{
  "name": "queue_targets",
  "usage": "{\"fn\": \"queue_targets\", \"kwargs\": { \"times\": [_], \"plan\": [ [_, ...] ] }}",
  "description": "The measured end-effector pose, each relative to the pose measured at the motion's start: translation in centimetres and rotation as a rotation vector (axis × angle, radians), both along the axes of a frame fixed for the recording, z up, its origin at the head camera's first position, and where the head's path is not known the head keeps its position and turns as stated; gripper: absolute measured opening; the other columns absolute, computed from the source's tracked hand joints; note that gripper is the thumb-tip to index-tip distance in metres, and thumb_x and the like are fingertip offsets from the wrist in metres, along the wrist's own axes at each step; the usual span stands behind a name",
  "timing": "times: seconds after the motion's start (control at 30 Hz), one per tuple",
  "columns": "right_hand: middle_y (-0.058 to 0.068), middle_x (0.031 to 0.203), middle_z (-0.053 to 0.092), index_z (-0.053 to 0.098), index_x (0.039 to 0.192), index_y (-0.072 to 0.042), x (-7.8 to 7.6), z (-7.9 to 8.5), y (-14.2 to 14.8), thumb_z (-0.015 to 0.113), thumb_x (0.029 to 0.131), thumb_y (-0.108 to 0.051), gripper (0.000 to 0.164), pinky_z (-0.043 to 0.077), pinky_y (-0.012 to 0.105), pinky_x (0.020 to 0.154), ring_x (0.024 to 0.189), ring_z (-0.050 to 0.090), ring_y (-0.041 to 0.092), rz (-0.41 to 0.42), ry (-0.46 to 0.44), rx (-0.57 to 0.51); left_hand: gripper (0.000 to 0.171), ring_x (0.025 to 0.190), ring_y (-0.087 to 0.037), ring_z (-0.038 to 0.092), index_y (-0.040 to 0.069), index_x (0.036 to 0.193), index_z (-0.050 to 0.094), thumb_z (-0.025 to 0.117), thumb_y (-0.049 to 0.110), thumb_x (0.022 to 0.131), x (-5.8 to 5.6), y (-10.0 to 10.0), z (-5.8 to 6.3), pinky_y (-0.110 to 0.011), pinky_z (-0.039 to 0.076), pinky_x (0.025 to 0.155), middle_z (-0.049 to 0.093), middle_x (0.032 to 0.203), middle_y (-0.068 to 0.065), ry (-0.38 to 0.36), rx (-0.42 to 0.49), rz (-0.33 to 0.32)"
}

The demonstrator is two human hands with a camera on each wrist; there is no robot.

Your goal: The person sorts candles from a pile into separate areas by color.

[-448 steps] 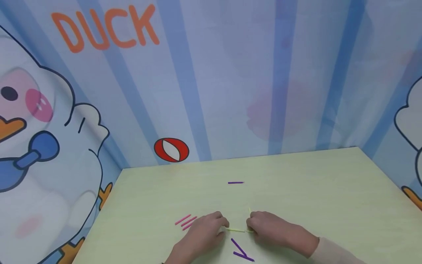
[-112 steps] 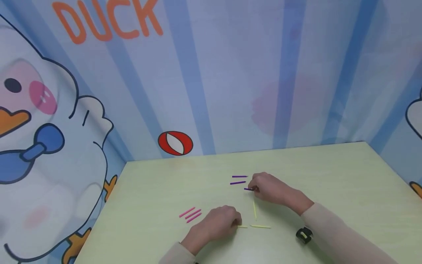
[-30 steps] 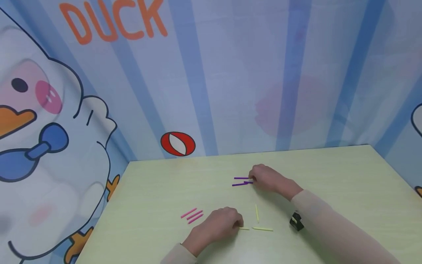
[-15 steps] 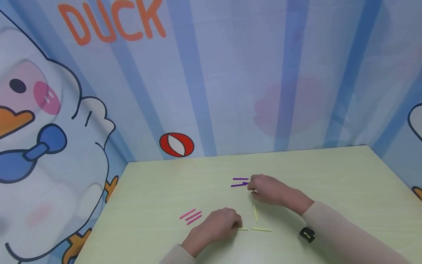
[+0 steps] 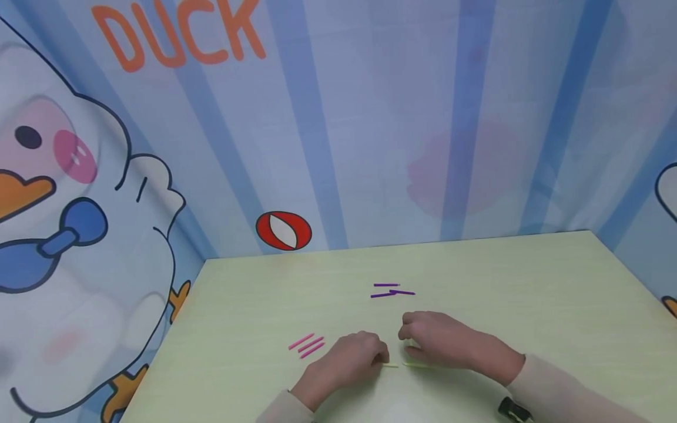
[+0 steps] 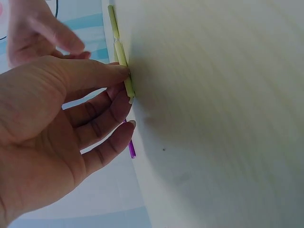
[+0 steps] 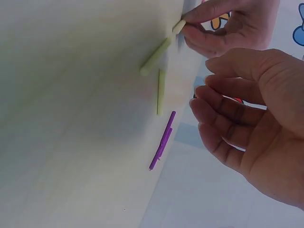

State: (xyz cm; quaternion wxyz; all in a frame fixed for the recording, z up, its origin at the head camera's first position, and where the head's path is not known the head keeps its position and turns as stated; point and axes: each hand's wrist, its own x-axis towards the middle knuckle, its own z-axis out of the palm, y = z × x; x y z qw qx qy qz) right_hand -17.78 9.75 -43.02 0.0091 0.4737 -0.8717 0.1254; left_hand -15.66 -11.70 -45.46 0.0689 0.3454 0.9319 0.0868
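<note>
My left hand (image 5: pixel 344 361) pinches a thin yellow candle (image 6: pixel 121 53) between thumb and fingers, low against the table. End to end with it lies a second yellow candle (image 5: pixel 414 365), partly under my right hand (image 5: pixel 444 341). That hand hovers with its fingers loosely bent and nothing in them. A third yellow candle (image 7: pixel 161 92) shows in the right wrist view; in the head view the right hand mostly covers it. Beyond the hands lie three purple candles (image 5: pixel 383 295), two of them touching or overlapping.
Three pink candles (image 5: pixel 312 346) lie side by side, slanted, left of the left hand. The pale table (image 5: pixel 254 294) ends at a printed blue backdrop (image 5: pixel 370 147). A small black device (image 5: pixel 514 409) sits at the right sleeve.
The right hand has let go of the purple candle and come back towards me, over the yellow candles. Earlier, the purple candles were moved to the far group. The left hand stays put.
</note>
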Motion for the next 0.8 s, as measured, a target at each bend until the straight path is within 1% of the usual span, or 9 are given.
{"fn": "queue_targets", "kwargs": {
  "times": [0.23, 0.33, 0.43, 0.57, 0.67, 0.8],
  "plan": [
    [-0.003, 0.082, 0.057, 0.075, 0.093, -0.006, 1.5, -0.5, 0.8, 0.079, 0.080, -0.010, 0.014, 0.051, 0.026, 0.064, 0.069, 0.055, 0.008, -0.042, -0.009, 0.048, 0.014, 0.077, -0.002, 0.058, 0.019, 0.089, 0.078, 0.072, 0.007, 0.086, 0.0, 0.1, 0.0, -0.020, 0.049, 0.069, 0.066, 0.082, 0.013, -0.012, -0.001, 0.017],
    [-0.005, 0.080, 0.055, 0.074, 0.089, -0.008, 1.8, -0.7, 0.9, 0.079, 0.077, -0.009, 0.013, 0.049, 0.026, 0.061, 0.064, 0.051, 0.006, -0.047, 0.009, 0.066, 0.014, 0.078, -0.002, 0.058, 0.019, 0.090, 0.078, 0.073, 0.007, 0.086, 0.0, 0.1, 0.0, -0.020, 0.049, 0.070, 0.066, 0.082, 0.013, -0.013, 0.002, 0.026],
    [-0.007, 0.075, 0.050, 0.072, 0.084, -0.010, 1.9, -1.2, 1.1, 0.081, 0.074, -0.006, 0.014, 0.045, 0.025, 0.057, 0.059, 0.043, 0.005, -0.027, 0.047, 0.062, 0.015, 0.079, -0.002, 0.059, 0.019, 0.091, 0.079, 0.072, 0.007, 0.086, 0.0, 0.1, 0.0, -0.021, 0.050, 0.071, 0.067, 0.083, 0.012, -0.020, 0.011, 0.031],
    [-0.008, 0.071, 0.047, 0.069, 0.079, -0.012, 2.2, -1.9, 1.2, 0.079, 0.073, -0.002, 0.015, 0.041, 0.024, 0.054, 0.057, 0.037, 0.004, -0.005, 0.083, 0.051, 0.015, 0.079, -0.003, 0.060, 0.019, 0.091, 0.079, 0.072, 0.006, 0.085, 0.0, 0.2, -0.1, -0.020, 0.049, 0.071, 0.068, 0.084, 0.012, -0.022, 0.018, 0.033],
    [-0.008, 0.071, 0.047, 0.069, 0.078, -0.014, 2.4, -2.2, 1.1, 0.076, 0.074, 0.001, 0.017, 0.040, 0.023, 0.054, 0.058, 0.036, 0.004, -0.007, 0.075, 0.043, 0.015, 0.078, -0.002, 0.059, 0.019, 0.091, 0.079, 0.073, 0.006, 0.085, 0.0, 0.2, -0.1, -0.020, 0.049, 0.070, 0.068, 0.084, 0.012, -0.017, 0.021, 0.035],
    [-0.008, 0.072, 0.049, 0.069, 0.080, -0.014, 2.5, -2.4, 1.0, 0.075, 0.075, 0.003, 0.019, 0.040, 0.022, 0.054, 0.059, 0.036, 0.004, -0.016, 0.054, 0.032, 0.015, 0.078, -0.002, 0.059, 0.019, 0.091, 0.079, 0.073, 0.006, 0.084, 0.1, 0.1, -0.2, -0.020, 0.049, 0.069, 0.068, 0.083, 0.012, -0.008, 0.024, 0.036]
  ]
}}
